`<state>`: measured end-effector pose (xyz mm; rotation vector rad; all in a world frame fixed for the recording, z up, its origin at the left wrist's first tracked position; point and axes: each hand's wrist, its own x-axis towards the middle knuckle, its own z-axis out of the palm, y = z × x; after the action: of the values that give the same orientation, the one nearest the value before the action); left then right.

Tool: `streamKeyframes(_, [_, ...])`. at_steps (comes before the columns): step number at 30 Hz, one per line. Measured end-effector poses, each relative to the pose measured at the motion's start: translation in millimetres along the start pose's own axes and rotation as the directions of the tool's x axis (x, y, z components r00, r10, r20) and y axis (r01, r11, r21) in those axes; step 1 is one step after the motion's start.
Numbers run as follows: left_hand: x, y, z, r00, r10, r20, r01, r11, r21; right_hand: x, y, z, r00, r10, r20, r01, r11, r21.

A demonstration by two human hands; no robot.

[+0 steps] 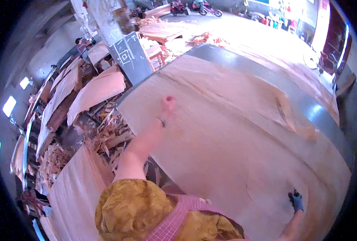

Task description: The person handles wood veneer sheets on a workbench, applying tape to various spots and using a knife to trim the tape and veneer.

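Observation:
A large pale wood veneer sheet (226,160) lies over a wide grey table (327,116) in front of me. My left hand (168,103), bare with a bracelet at the wrist, reaches far out and rests on the sheet with its fingers curled in. My right hand (296,200), in a dark blue glove, lies on the sheet near its lower right part; its grip is too small to make out. A second veneer layer (234,86) with a torn, folded flap (286,112) lies across the far half.
Stacks of veneer sheets (94,92) and piles of wood scraps (106,138) fill the left side. Another sheet (72,193) lies at lower left. A dark chalkboard (131,54) leans on a pillar. A person (81,44) works far left; motorbikes (178,7) stand at the back.

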<state>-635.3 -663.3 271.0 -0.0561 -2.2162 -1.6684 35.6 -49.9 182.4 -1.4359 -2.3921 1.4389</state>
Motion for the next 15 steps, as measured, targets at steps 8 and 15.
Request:
streamKeyframes(8, [327,67,-133,0.924,0.322,-0.207,-0.367,0.900,-0.237,-26,-135,134,0.922,-0.171,-0.347,0.314,0.853,0.416])
streamKeyframes(15, [444,92,-160,0.905,0.212,0.369,0.015,0.850,-0.527,-80,-622,429,0.565,-0.798,0.212,0.759,0.401,-0.513])
